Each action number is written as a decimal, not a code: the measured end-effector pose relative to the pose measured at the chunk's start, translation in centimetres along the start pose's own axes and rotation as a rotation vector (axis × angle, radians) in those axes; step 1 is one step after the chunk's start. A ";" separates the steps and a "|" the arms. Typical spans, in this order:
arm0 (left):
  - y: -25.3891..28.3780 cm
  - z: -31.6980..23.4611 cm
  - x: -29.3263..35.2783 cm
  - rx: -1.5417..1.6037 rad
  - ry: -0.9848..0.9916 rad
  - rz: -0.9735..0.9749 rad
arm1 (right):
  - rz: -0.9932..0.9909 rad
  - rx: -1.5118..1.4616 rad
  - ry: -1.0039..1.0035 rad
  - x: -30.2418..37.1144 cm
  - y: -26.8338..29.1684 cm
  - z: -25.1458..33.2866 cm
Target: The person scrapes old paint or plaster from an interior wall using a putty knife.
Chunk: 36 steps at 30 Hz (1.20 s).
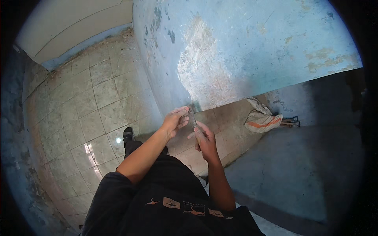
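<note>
Between my two hands is a thin, greyish flat strip [192, 117], too small and dim to name more exactly. My left hand [176, 121] pinches its upper end with thumb and fingertips. Lower and to the right, my right hand [205, 141] is closed at its other end, thumb and index finger against it. Both hands are dusty and stand close to the lower edge of a blue wall [252, 47]. On that wall, just beyond my fingers, is a rough whitish patch [204, 63] where the paint is gone.
A white sack with an orange stripe [263, 122] lies on the floor at the right, with tool handles [291, 122] sticking out. Dusty tiles [86, 106] cover the floor at the left. A low blue surface [275, 173] is at the lower right. My shoe [128, 133] shows below my left arm.
</note>
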State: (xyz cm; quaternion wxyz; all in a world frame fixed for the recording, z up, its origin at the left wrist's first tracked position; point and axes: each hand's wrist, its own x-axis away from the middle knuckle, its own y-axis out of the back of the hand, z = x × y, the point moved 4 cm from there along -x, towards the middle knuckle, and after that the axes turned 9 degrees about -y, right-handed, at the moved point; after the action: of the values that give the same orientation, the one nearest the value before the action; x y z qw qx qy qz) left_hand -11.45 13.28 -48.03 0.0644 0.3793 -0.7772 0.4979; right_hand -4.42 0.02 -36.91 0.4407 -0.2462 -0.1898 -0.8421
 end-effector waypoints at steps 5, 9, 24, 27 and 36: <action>1.1 2.2 -2.1 0.120 0.133 -0.083 | 0.069 -0.164 -0.094 -0.6 -0.1 -1.3; 1.8 3.6 -3.6 0.019 0.027 -0.094 | 0.073 -0.300 -0.177 -2.1 -0.7 -2.2; -2.7 5.1 -2.8 -0.325 -0.213 -0.002 | -0.115 -0.233 -0.162 -6.2 -1.7 -2.9; -4.0 2.5 -2.4 -0.349 -0.148 -0.025 | -0.045 -0.195 -0.145 -8.3 -0.6 -3.5; -3.2 0.8 -3.7 -0.517 -0.090 -0.004 | -0.163 -0.288 0.111 -10.6 -2.9 -4.6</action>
State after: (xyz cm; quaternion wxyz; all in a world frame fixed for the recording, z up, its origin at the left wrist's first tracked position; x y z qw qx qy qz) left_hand -6.57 13.87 -47.91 0.1254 0.3736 -0.8800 0.2652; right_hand -2.76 5.96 -47.04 0.3409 -0.2438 -0.0622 -0.9058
